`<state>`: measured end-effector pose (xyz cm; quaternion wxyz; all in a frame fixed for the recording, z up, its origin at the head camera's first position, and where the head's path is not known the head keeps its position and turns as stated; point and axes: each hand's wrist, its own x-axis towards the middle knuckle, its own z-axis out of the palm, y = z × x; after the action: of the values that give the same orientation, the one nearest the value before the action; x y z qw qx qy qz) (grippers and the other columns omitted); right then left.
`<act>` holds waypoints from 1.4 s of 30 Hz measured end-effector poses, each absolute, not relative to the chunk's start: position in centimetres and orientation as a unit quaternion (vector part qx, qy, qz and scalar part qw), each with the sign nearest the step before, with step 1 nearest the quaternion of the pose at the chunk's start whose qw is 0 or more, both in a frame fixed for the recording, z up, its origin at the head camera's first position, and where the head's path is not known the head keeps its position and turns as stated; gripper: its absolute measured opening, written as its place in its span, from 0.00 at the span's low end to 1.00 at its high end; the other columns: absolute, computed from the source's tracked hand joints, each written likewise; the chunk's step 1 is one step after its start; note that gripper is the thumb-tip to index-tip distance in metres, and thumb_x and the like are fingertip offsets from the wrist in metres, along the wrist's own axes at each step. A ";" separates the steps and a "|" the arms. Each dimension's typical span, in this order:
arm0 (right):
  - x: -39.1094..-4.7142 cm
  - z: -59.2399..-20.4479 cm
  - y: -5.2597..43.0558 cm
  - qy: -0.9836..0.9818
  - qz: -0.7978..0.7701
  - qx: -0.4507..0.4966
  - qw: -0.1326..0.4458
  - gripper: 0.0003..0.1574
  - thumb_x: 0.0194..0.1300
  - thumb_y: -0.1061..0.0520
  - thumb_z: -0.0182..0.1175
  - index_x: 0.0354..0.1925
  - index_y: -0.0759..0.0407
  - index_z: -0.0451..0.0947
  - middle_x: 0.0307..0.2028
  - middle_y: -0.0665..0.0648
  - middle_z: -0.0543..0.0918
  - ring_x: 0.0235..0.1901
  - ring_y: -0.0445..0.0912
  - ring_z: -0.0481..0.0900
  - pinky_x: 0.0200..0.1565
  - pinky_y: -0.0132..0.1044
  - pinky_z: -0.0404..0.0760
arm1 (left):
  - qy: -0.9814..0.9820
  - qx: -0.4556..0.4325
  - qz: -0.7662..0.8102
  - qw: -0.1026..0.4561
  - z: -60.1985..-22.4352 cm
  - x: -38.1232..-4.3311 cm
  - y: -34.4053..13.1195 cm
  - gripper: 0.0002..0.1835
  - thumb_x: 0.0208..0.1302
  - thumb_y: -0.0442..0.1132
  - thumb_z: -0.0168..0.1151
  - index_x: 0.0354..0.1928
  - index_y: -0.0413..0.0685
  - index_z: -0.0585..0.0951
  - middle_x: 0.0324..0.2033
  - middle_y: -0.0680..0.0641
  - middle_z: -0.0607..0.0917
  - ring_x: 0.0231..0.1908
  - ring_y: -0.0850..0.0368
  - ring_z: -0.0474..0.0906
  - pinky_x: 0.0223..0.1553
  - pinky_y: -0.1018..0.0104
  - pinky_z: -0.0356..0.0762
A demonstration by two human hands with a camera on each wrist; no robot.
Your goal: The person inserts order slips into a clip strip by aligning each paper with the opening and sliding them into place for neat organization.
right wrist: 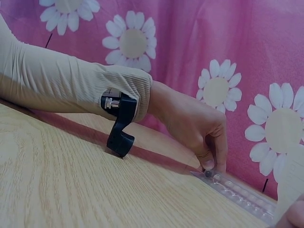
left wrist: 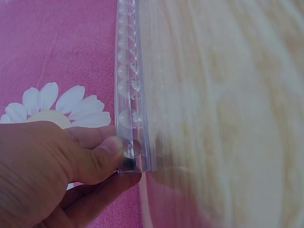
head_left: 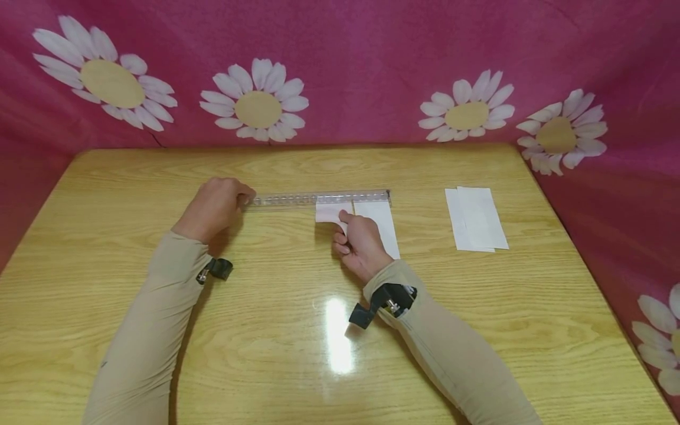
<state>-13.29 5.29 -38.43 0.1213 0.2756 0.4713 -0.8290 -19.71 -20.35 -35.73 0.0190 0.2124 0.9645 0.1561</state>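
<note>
A clear plastic ruler (head_left: 287, 200) with a row of round holes lies crosswise toward the far side of the table. My left hand (head_left: 215, 203) pinches its left end between thumb and fingers, seen closely in the left wrist view (left wrist: 61, 166). Under the ruler's right part runs the top edge of a white sheet of paper (head_left: 378, 221). A narrow gap showing wood splits the sheet below the ruler. My right hand (head_left: 363, 242) pinches the left part of the paper (head_left: 330, 211), whose lower edge curls up off the table. The palm hides some of the sheet.
Two overlapping white paper pieces (head_left: 478, 218) lie to the right on the wooden table (head_left: 265, 330). A pink cloth (head_left: 361, 71) printed with daisies hangs behind and beside the table. Each wrist carries a black camera mount (head_left: 393, 300).
</note>
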 end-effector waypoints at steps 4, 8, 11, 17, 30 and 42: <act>-13.2 -38.4 5.4 0.472 -0.829 0.276 0.120 0.06 0.81 0.59 0.46 0.50 0.55 0.58 0.23 0.50 0.65 0.13 0.36 0.57 0.14 0.24 0.52 | 0.965 0.212 0.155 0.020 -35.7 -19.7 -20.3 0.20 0.62 0.19 0.55 0.50 0.38 0.89 0.49 0.35 0.89 0.46 0.42 0.83 0.53 0.46 0.82; -13.2 -38.4 5.5 0.470 -0.831 0.274 0.118 0.07 0.80 0.59 0.47 0.48 0.56 0.57 0.22 0.50 0.64 0.13 0.36 0.58 0.14 0.24 0.52 | 0.964 0.212 0.157 0.022 -35.7 -19.7 -20.3 0.20 0.62 0.19 0.55 0.50 0.37 0.88 0.49 0.34 0.89 0.48 0.41 0.84 0.54 0.45 0.82; -13.2 -38.4 5.6 0.468 -0.832 0.273 0.117 0.07 0.80 0.59 0.47 0.50 0.56 0.58 0.21 0.50 0.64 0.13 0.36 0.58 0.14 0.24 0.52 | 0.965 0.210 0.157 0.022 -35.7 -19.7 -20.3 0.20 0.62 0.19 0.56 0.51 0.37 0.88 0.50 0.34 0.89 0.49 0.40 0.84 0.56 0.44 0.82; -13.2 -38.5 5.8 0.468 -0.832 0.273 0.120 0.08 0.80 0.59 0.47 0.52 0.57 0.58 0.21 0.50 0.64 0.13 0.36 0.58 0.14 0.24 0.52 | 0.966 0.207 0.155 0.019 -35.8 -19.7 -20.3 0.18 0.63 0.21 0.58 0.51 0.36 0.88 0.50 0.34 0.89 0.49 0.40 0.84 0.56 0.44 0.82; -13.2 -38.4 6.1 0.469 -0.830 0.271 0.134 0.12 0.79 0.58 0.49 0.55 0.56 0.60 0.22 0.50 0.63 0.14 0.36 0.57 0.15 0.25 0.52 | 0.964 0.213 0.157 0.020 -35.8 -19.8 -20.3 0.19 0.63 0.20 0.56 0.51 0.36 0.88 0.50 0.34 0.89 0.49 0.39 0.85 0.56 0.43 0.82; -13.3 -38.5 6.4 0.470 -0.828 0.272 0.141 0.29 0.76 0.60 0.51 0.70 0.56 0.57 0.22 0.49 0.66 0.15 0.36 0.57 0.15 0.25 0.52 | 0.964 0.215 0.158 0.014 -35.8 -19.8 -20.3 0.18 0.63 0.20 0.58 0.51 0.35 0.88 0.50 0.33 0.89 0.50 0.39 0.85 0.56 0.44 0.82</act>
<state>-13.33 6.39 -38.49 0.1408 0.2715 0.4696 -0.8282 -19.80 -20.32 -35.81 0.0138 0.2152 0.9637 0.1576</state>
